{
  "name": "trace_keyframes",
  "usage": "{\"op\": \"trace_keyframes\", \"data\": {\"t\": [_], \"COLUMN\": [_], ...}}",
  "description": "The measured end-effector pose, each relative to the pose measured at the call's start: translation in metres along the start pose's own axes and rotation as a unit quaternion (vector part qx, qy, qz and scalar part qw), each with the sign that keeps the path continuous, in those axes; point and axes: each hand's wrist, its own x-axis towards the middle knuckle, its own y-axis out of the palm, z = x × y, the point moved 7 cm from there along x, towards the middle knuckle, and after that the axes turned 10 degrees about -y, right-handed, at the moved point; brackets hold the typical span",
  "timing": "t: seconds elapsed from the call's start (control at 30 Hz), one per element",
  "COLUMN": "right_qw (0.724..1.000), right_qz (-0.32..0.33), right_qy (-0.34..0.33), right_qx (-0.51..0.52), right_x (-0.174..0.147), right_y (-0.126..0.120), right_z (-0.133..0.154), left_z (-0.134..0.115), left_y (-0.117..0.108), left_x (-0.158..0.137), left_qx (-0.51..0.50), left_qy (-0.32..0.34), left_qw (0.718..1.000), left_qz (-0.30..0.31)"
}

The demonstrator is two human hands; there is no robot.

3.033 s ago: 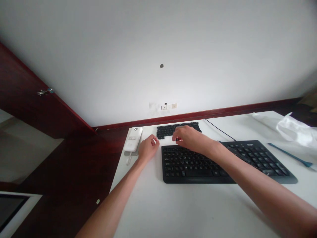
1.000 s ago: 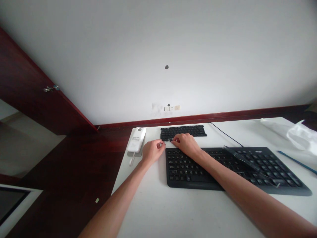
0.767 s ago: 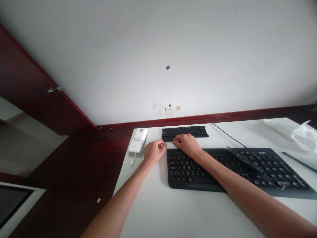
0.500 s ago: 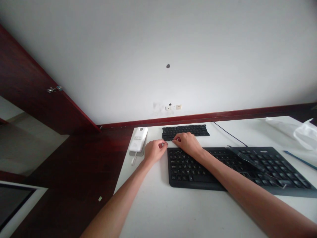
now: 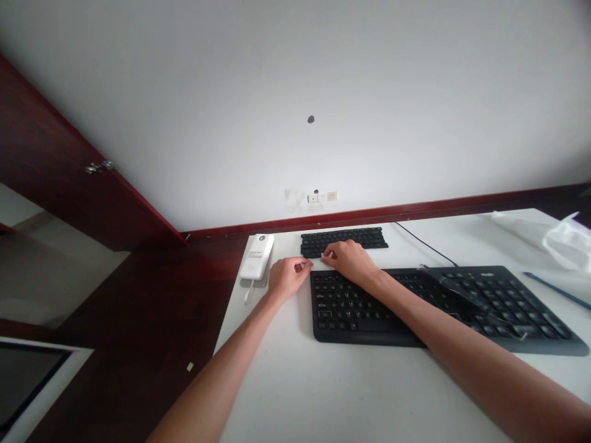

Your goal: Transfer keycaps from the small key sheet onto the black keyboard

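- One block of black keys [image 5: 341, 235] sat mid-frame, near the far edge of the white bench [image 5: 369, 387]; its long axis ran left to right.
- Right hand [image 5: 348, 257] nearer: it overlapped the block's lower edge in view, the keys lying just above its grip. Fingers curled down; could not tell whether they held a key.
- Left hand [image 5: 285, 278] lay just left of it, block up and to the right. Thumb and forefinger pinched close; anything between them hidden.
- One full-size black keyboard [image 5: 369, 314], right of centre, partly under the right forearm.
- Count: two hands, one block (keys too small to number), one keyboard, one clear-and-dark tool [image 5: 455, 290] across it, one white power bank [image 5: 257, 258] at left, one blue stick [image 5: 556, 289] and one white bag [image 5: 570, 243] at right.
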Motion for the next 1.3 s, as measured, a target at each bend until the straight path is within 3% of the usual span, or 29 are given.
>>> {"op": "trace_keyframes", "data": {"t": [0.1,0.23,0.33,0.47,0.67,0.9,1.07,1.17,1.3], "right_qw": [0.998,0.976,0.959,0.945,0.955,0.949,0.979,0.986,0.989], "right_qz": [0.035,0.173,0.251,0.302,0.26,0.274,0.156,0.122,0.121], "right_qy": [-0.041,-0.131,-0.125,-0.102,-0.122,-0.155,-0.119,-0.072,-0.051], "right_qx": [-0.031,0.009,-0.028,-0.079,-0.073,-0.028,-0.047,-0.085,-0.074], "right_x": [-0.009,-0.038,-0.062,-0.078,-0.079,-0.074,-0.038,-0.021,-0.011], "right_y": [-0.021,-0.046,-0.053,-0.039,-0.019,-0.043,-0.059,-0.047,-0.024], "right_z": [0.009,0.046,0.069,0.084,0.088,0.085,0.038,0.005,-0.014], "left_z": [0.0,0.001,0.001,0.001,0.004,0.003,0.001,0.001,0.001], "left_y": [-0.001,0.0,0.001,0.0,0.002,0.001,0.0,-0.002,-0.002], "left_x": [0.0,0.001,0.001,0.0,0.002,0.003,0.001,0.0,-0.001], "left_qx": [-0.004,0.002,-0.01,-0.015,-0.017,-0.011,0.007,-0.001,-0.012], "left_qy": [0.001,0.007,0.006,0.016,0.023,0.02,0.017,0.016,0.01], "left_qw": [1.0,1.0,1.0,1.0,1.0,1.0,1.0,1.0,1.0], "left_qz": [-0.003,-0.001,0.001,-0.007,-0.003,-0.004,-0.002,-0.006,-0.004]}}
